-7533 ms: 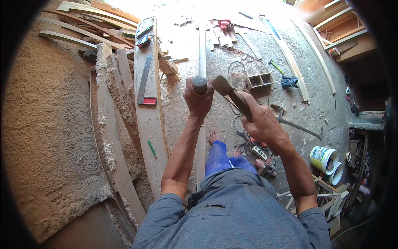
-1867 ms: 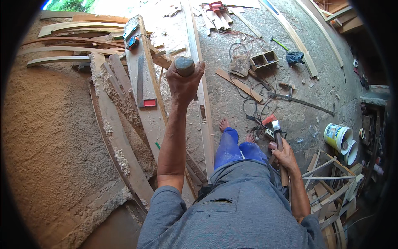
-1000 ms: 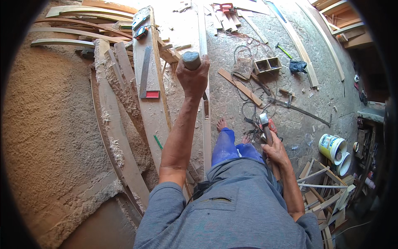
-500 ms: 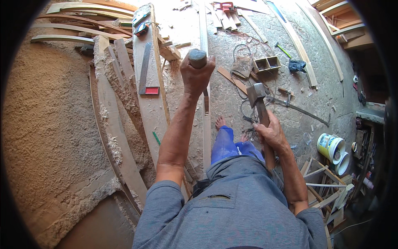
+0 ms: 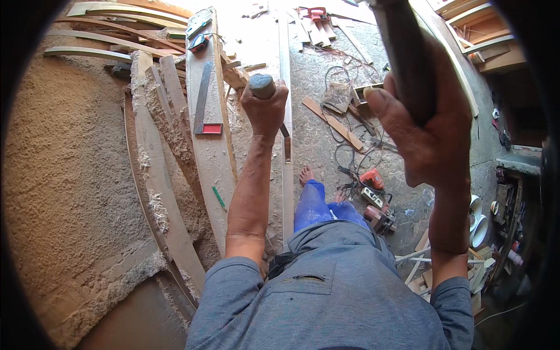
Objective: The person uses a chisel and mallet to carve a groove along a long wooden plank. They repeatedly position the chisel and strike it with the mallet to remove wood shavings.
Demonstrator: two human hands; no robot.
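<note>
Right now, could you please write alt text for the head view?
The left hand grips a chisel handle upright on a narrow wooden strip, while the right hand raises a dark tool handle above a sawdust-strewn workshop floor.

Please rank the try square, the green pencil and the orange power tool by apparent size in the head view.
1. try square
2. orange power tool
3. green pencil
The last two look close, so their order is unsure.

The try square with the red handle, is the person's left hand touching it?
No. The left hand grips a chisel handle over a narrow strip, while the try square lies apart on the wide plank.
</note>
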